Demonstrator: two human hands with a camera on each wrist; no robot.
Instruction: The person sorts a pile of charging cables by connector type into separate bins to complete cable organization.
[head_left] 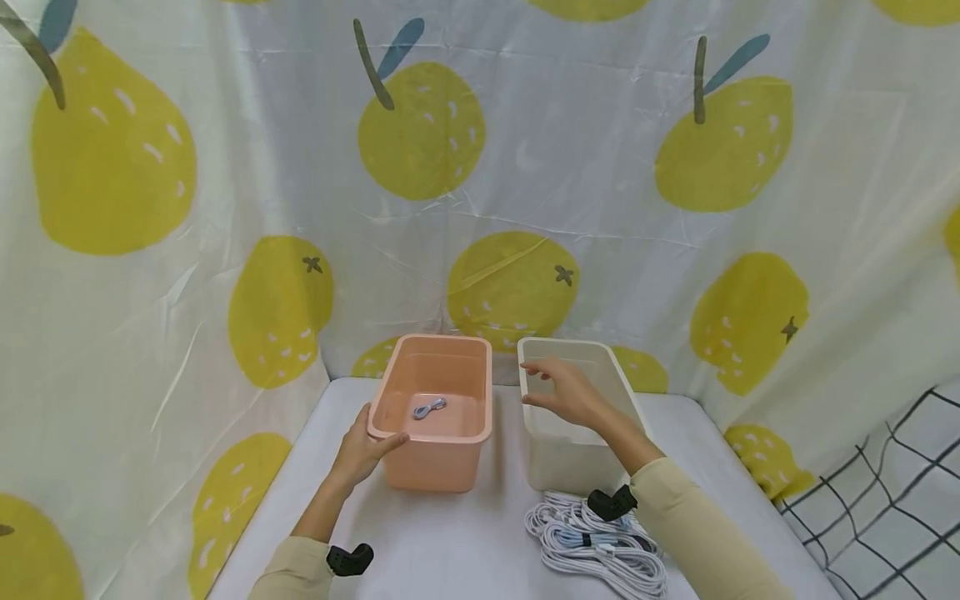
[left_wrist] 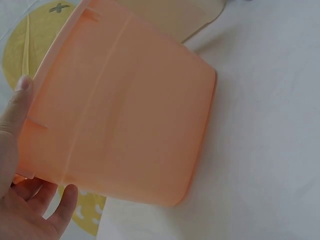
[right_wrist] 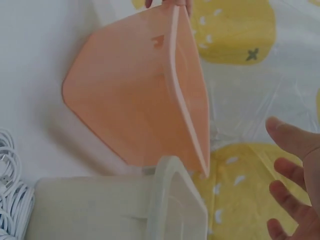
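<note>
— Where are the hands?

— The left hand [head_left: 365,451] holds the near left corner of the pink plastic bin [head_left: 437,410]: its thumb lies over the rim and its fingers curl against the outer wall. In the left wrist view the thumb sits along the bin's edge, with the other fingers below it.

— And the right one?

— The right hand [head_left: 564,390] hovers over the white plastic bin [head_left: 570,408], above its left rim, fingers spread and relaxed, gripping nothing. The right wrist view shows the same loose, parted fingers [right_wrist: 295,165].

— How do the bins stand?

— Side by side on the white desk [head_left: 450,542], upright, pink on the left and white on the right, with a narrow gap between them. Both sit towards the back, near the pear-print curtain [head_left: 480,167].

— Anything inside?

— A small coiled grey cable [head_left: 430,407] lies on the pink bin's floor. I cannot tell what the white bin holds; the hand and wall hide its bottom.

— What else is on the desk?

— A pile of coiled white cables [head_left: 596,546] lies just in front of the white bin, under the right forearm. At the far right edge is a black wire grid [head_left: 892,492].
</note>
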